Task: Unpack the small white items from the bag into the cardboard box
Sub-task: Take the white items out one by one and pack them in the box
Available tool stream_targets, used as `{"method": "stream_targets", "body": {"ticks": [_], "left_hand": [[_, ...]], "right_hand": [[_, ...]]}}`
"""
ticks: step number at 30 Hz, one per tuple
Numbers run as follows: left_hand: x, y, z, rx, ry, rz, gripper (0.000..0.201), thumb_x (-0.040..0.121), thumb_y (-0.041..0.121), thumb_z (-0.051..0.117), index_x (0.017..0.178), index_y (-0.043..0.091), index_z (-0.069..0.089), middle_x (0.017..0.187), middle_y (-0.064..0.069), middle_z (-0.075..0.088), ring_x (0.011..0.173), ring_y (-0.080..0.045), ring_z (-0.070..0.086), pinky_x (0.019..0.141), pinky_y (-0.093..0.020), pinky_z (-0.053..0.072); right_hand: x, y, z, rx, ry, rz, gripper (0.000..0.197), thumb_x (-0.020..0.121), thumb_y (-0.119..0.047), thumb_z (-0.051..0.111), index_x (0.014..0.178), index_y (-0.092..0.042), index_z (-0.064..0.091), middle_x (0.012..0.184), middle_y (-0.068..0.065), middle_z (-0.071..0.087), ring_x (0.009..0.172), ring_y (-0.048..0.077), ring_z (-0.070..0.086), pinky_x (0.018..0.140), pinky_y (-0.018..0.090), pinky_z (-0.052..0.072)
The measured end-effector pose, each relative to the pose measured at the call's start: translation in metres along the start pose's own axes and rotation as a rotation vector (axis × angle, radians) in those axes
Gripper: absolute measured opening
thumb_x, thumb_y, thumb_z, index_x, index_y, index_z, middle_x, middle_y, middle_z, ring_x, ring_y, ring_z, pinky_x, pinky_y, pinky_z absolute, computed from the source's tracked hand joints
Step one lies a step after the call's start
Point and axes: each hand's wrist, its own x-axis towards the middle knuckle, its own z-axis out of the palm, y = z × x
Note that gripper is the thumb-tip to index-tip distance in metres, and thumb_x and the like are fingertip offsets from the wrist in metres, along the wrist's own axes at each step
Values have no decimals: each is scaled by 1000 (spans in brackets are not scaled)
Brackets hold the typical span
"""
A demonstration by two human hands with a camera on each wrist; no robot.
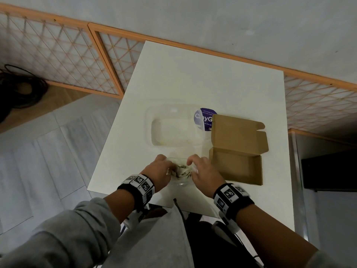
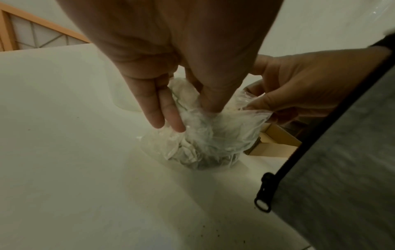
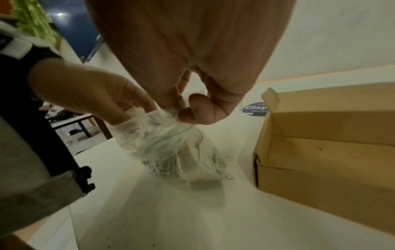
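Bag [image 1: 181,172] contents blurred behind plastic, between both hands [image 1: 178,171]

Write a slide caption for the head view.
Both hands hold a clear plastic bag beside the open cardboard box.

Head view looks steeply down; wrist views close, facing; all share bag [image 1: 180,171].

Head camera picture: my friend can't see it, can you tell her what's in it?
Two hands, left hand and right hand, hold a clear plastic bag of small white items on a white table. An open, empty cardboard box sits just right of them, and a clear plastic container lies behind.
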Motion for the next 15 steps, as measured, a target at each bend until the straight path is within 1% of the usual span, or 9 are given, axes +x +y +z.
{"method": "stream_targets", "body": {"ticks": [1,2,3,5,7,9,12,15], "left_hand": [[1,1,-1,5,11,-10,38,90,15,59,123,31,68,133,0,44,112,-28,63,100,-35,52],[2,2,-2,10,17,-14,39,90,15,61,125,30,66,130,0,44,109,-28,64,97,-34,53],[3,2,-3,18,20,-16,40,89,17,63,127,29,64,129,-1,43,106,-27,64,94,-34,54],[5,4,-4,41,18,-9,45,90,21,66,134,29,58,131,-2,41,102,-28,64,89,-33,54],[6,5,-5,64,14,13,55,89,22,68,140,32,52,132,-2,39,101,-29,64,85,-32,54],[6,6,-6,86,5,41,64,87,22,71,145,37,47,131,-2,38,98,-27,64,82,-29,53],[7,6,-7,102,-8,53,72,87,22,71,150,41,42,126,-2,37,94,-25,61,83,-29,54],[7,4,-9,103,-10,42,69,90,22,68,151,41,42,125,-1,38,94,-23,59,87,-31,55]], "right_hand": [[1,0,0,-16,3,-7,32,99,-9,54,119,-33,47,110,3,47,73,21,56,71,36,55],[3,1,2,-38,-4,-6,32,99,-9,53,120,-32,49,111,4,46,73,20,55,70,35,55],[4,0,3,-63,-18,10,33,99,-9,52,123,-32,52,112,5,46,74,21,55,71,35,56],[8,-2,5,-102,-50,73,42,99,-9,51,133,-33,53,114,6,46,80,25,57,77,37,58],[12,-4,6,-125,-73,136,54,98,-9,50,145,-36,45,116,7,44,86,27,59,82,38,58],[16,-7,5,-161,-102,169,63,96,-9,53,150,-38,36,119,9,43,91,30,60,84,38,57],[21,-7,2,-226,-150,203,73,93,-13,63,153,-38,29,127,12,41,97,34,62,85,37,56],[25,-4,-1,-267,-167,224,79,88,-22,71,151,-40,28,130,12,40,97,34,63,83,37,57]]}}
